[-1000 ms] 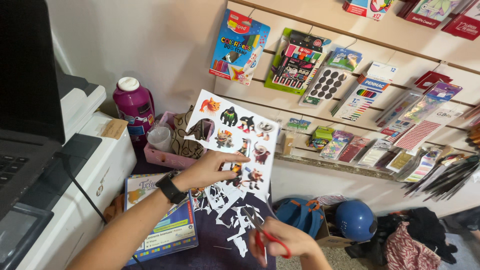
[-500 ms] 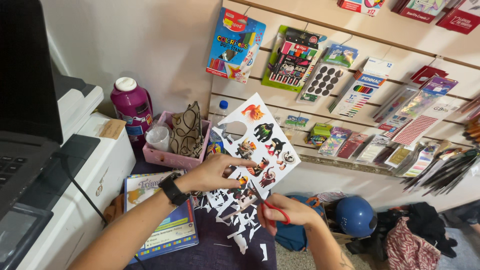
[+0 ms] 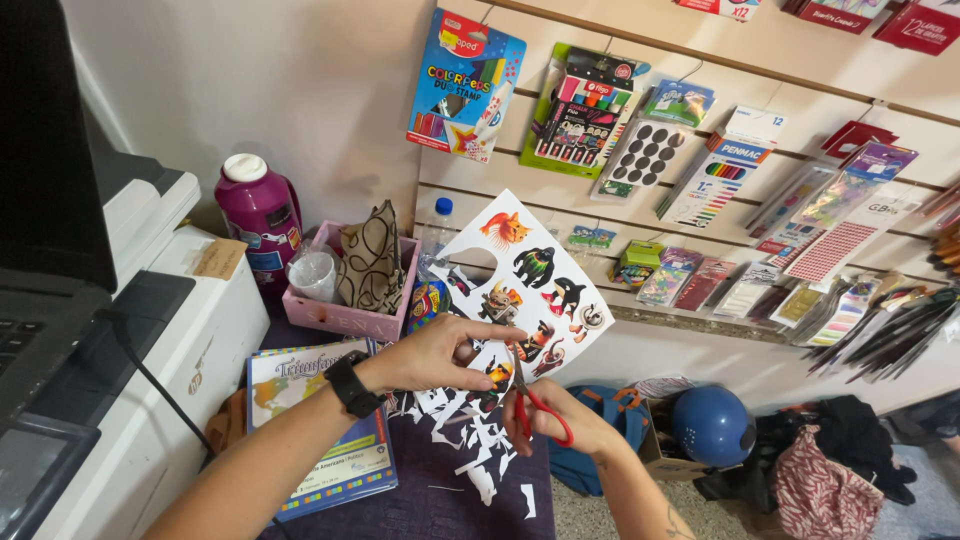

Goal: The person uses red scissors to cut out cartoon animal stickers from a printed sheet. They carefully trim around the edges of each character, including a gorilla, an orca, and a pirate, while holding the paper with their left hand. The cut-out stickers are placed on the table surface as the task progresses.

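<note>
Shop counter under stationery wall (image 3: pixel 700 260); left hand (image 3: pixel 440 355) pinching sticker sheet (image 3: pixel 520 290), tilting up-right above purple tabletop (image 3: pixel 420 490); right hand (image 3: pixel 560 425) gripping red scissors (image 3: pixel 535 400), blades slightly parted, biting sheet's lower edge, pointing up; paper scraps (image 3: pixel 470 440) lying below.

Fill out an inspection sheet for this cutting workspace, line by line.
Surface: dark purple tabletop, strewn with white paper scraps.
Job's things: sheet of printed figures, held up, partly cut; red-handled scissors cutting its lower edge.
Clutter: pink box, magenta bottle, book.
Hands: left hand grips the sheet; right hand works the scissors.
Cables: black cable over the white printer.
Surroundings: slat wall of packaged stationery; blue helmet below.
</note>
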